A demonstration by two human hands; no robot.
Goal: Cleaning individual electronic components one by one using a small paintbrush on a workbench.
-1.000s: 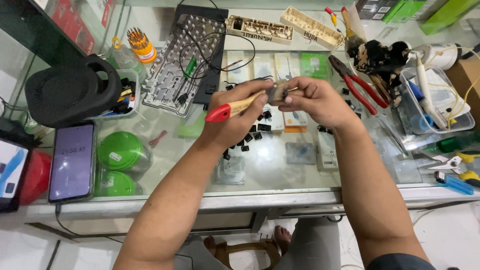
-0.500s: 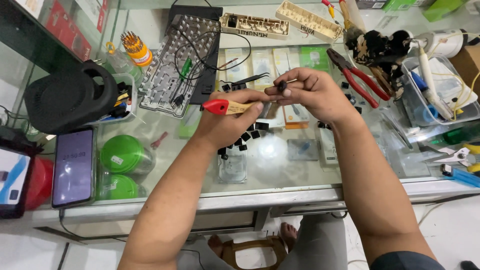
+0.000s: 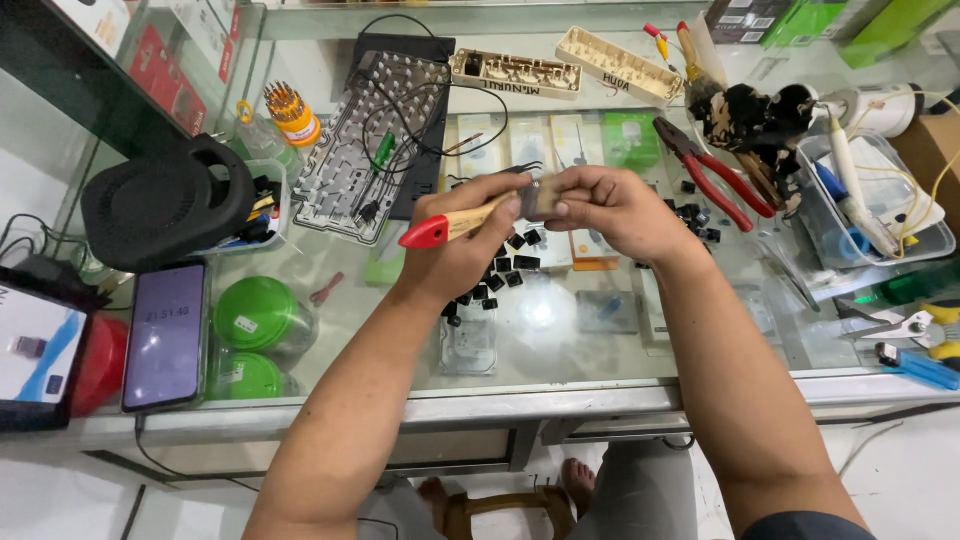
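My left hand (image 3: 462,238) grips a small brush with a wooden handle and red tip (image 3: 440,228), held above the glass counter (image 3: 560,330). My right hand (image 3: 610,208) meets it at the bristle end and pinches a small dark keycap (image 3: 551,197) against the bristles. Several black keycaps (image 3: 498,275) lie scattered on the glass just below the hands. Behind them rests a stripped keyboard frame (image 3: 385,130) with its black cable.
A black fan (image 3: 165,205), a phone (image 3: 165,335) and two green round tins (image 3: 255,315) sit at the left. Red-handled pliers (image 3: 715,180), a clear tray of tools (image 3: 880,200) and scissors (image 3: 905,325) are at the right. Beige keyboard parts (image 3: 515,72) lie at the back.
The view has shifted slightly; both hands stay together in mid-air, with the brush tilting a little and the right fingers turning the keycap against the bristles.
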